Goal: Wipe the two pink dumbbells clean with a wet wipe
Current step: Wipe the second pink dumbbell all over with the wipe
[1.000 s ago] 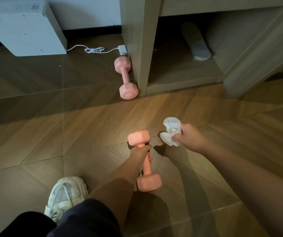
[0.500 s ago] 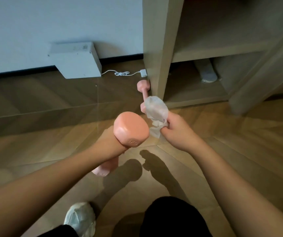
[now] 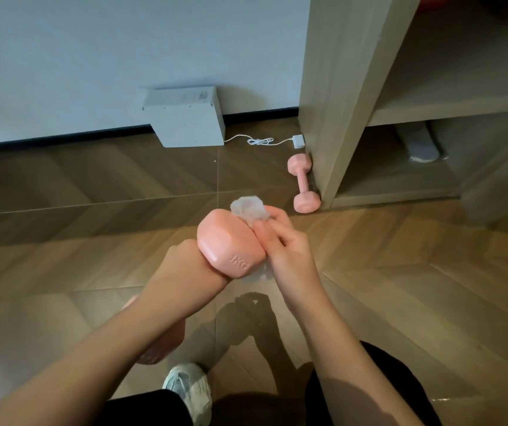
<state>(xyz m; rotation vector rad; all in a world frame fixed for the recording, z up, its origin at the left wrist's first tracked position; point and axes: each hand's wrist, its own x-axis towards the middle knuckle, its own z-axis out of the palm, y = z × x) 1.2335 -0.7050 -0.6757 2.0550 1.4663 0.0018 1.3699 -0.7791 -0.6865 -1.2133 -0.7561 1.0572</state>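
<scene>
Two pink dumbbells on my head view, and one is up in the hands. The left hand (image 3: 182, 272) is wrapped round the handle of the near dumbbell (image 3: 231, 244). I see the back of that hand, with the fingers themselves hidden behind it. The near dumbbell is tilted, its upper head toward the camera with a "1KG" mark showing, and its lower head peeks out under the left forearm. The right hand (image 3: 283, 244) is curled on the wipe (image 3: 249, 209) and presses it against the right side of that upper head. A crumpled white tuft sticks out above the fingers, and a bit more shows below the palm. The far dumbbell (image 3: 303, 182) lies on the wooden floor (image 3: 93, 186), well apart from the hands, and touches the side panel of the shelf (image 3: 332, 87). Just beyond it a white plug (image 3: 298, 141) sits at the foot of the shelf, its cable (image 3: 259, 141) running left to a white box (image 3: 185, 118) against the wall. Low in the shelf lies something grey, which I can't identify. At the bottom edge, a pale shoe (image 3: 189, 392) stands on the floor between dark trouser legs.
</scene>
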